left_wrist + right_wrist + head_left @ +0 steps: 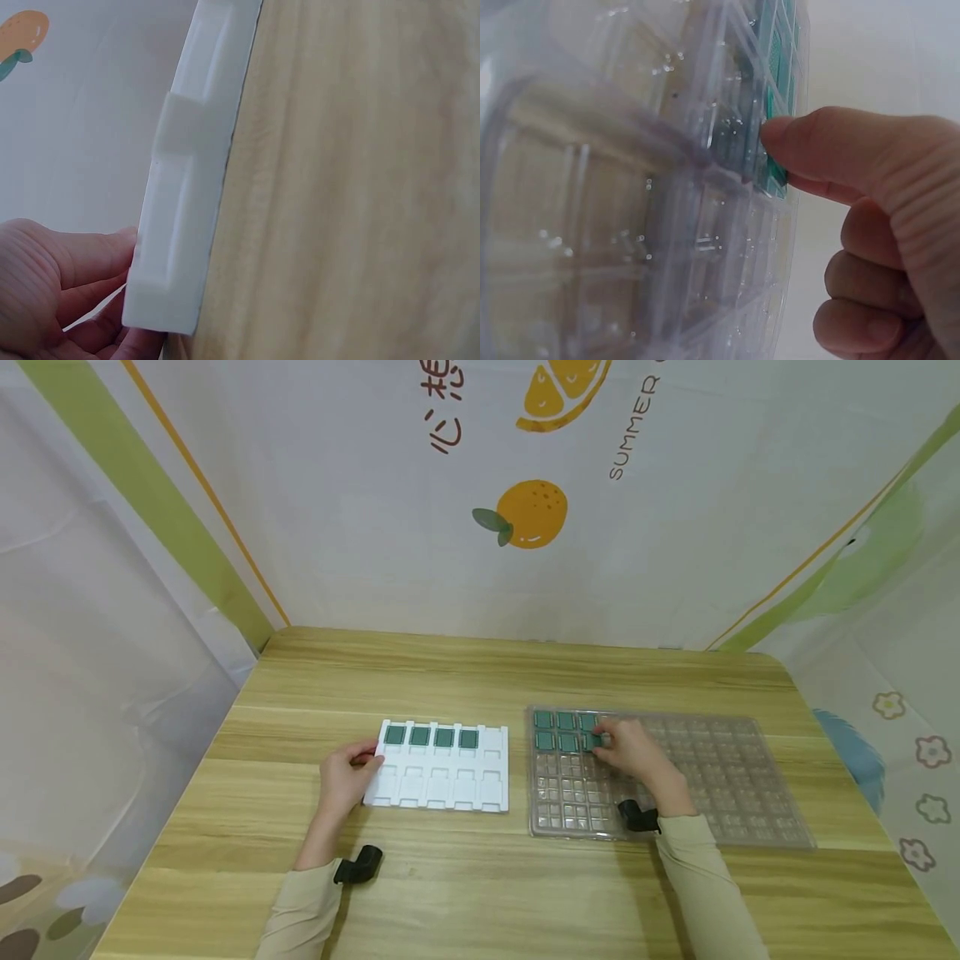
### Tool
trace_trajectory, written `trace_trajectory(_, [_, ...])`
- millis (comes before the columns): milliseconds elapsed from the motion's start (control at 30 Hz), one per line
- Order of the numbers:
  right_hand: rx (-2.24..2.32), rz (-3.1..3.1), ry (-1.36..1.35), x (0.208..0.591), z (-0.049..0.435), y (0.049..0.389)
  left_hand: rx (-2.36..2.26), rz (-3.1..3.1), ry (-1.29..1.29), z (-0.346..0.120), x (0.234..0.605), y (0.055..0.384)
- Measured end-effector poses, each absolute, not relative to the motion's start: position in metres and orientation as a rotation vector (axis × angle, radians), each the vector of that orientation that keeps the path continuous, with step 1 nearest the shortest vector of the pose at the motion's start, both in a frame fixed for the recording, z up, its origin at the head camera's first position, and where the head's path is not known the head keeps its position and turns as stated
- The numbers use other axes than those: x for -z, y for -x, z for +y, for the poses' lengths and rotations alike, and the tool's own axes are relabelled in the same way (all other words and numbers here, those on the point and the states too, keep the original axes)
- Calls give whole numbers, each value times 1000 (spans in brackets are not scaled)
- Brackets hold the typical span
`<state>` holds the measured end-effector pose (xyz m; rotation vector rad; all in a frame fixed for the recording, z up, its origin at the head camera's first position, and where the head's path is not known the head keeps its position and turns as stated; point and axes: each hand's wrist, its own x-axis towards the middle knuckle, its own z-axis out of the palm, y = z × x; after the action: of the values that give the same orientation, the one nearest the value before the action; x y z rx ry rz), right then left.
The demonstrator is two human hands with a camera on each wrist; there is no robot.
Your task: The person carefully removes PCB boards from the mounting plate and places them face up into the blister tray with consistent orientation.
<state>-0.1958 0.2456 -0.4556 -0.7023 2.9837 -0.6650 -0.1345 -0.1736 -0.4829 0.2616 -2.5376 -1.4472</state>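
Note:
My left hand grips the left edge of a white compartment tray, thumb at its side in the left wrist view and fingers curled by its lower corner. Several square green chips lie along the tray's far row; its near row holds none. To the right, my right hand reaches over a clear plastic tray. Its thumb and forefinger pinch a green chip at the chip's pocket, with the other fingers curled. More green chips fill pockets in the clear tray's two far rows, at the left end.
Both trays lie on a wood-grain table, a narrow strip of tabletop between them. A white printed curtain hangs behind the table's far edge. Each wrist carries a small black camera.

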Motion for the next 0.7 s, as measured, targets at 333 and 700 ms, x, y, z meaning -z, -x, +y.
trace_trajectory(333, [640,2996,708,454,245,195,1463,-2530,-267,-173,482,135])
trace_trajectory(700, [670,2996,703,454,246,194,1456,-2535,-278,-173,482,135])
